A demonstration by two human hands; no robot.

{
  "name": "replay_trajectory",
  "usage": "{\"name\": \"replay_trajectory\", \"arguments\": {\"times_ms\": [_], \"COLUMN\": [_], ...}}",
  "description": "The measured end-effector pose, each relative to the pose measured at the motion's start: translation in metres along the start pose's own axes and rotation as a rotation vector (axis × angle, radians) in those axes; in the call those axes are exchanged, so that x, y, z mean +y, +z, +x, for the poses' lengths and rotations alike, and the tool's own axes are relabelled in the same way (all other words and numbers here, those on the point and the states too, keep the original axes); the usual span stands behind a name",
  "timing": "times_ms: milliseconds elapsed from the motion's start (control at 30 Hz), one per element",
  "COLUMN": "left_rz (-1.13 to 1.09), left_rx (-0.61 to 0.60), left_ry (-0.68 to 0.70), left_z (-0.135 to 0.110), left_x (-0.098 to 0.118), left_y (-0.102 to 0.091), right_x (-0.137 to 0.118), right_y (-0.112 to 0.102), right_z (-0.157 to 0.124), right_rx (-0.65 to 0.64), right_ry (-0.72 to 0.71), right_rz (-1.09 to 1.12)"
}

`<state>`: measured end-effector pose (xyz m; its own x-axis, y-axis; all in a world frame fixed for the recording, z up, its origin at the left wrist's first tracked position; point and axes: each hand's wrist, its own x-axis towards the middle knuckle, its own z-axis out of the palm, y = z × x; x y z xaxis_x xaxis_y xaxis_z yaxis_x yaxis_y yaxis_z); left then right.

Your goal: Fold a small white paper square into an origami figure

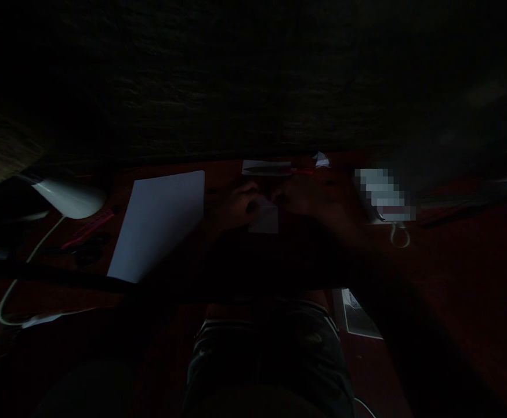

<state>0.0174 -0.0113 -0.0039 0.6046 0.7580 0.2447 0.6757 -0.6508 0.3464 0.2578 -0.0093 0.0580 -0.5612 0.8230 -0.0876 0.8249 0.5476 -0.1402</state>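
The scene is very dark. A small folded piece of pale paper (265, 220) is between my two hands, over the dark reddish table. My left hand (237, 202) is closed on its upper left side, thumb and fingers pinched. My right hand (299, 194) is at its upper right corner with fingers curled in; shadow hides most of them. Just beyond the hands lies a dark pointed blade with a red handle (302, 171), resting on a strip of paper (253, 165). A small folded scrap of white paper (322, 160) lies to its right.
A large white sheet (162, 217) lies left of my hands. Farther left are a white lamp-like cone (73, 199) with a pale cord (40, 249) and a pink object (89, 228). On the right is a blurred-out pale item (384, 191) with a looped cord (400, 237).
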Motion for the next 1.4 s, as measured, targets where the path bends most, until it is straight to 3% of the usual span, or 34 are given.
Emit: {"name": "replay_trajectory", "arguments": {"times_ms": [267, 500, 900, 1200, 1400], "left_rz": [0.078, 0.113, 0.13, 0.083, 0.094], "left_rx": [-0.004, 0.008, -0.033, -0.025, 0.055], "left_ry": [0.005, -0.003, -0.012, 0.019, -0.085], "left_z": [0.0, -0.002, -0.004, -0.004, -0.003], "left_x": [0.003, 0.003, 0.007, 0.006, 0.005], "left_y": [-0.002, -0.002, -0.005, -0.006, -0.005], "right_x": [-0.007, -0.004, -0.008, -0.014, -0.011], "right_y": [-0.01, -0.007, -0.012, -0.01, -0.006], "right_z": [-0.007, -0.006, -0.008, -0.009, -0.005], "right_rx": [-0.06, -0.013, -0.097, -0.042, -0.046], "right_ry": [-0.015, -0.019, 0.0, 0.02, 0.017], "right_rz": [-0.062, 0.005, -0.079, -0.016, 0.004]}}
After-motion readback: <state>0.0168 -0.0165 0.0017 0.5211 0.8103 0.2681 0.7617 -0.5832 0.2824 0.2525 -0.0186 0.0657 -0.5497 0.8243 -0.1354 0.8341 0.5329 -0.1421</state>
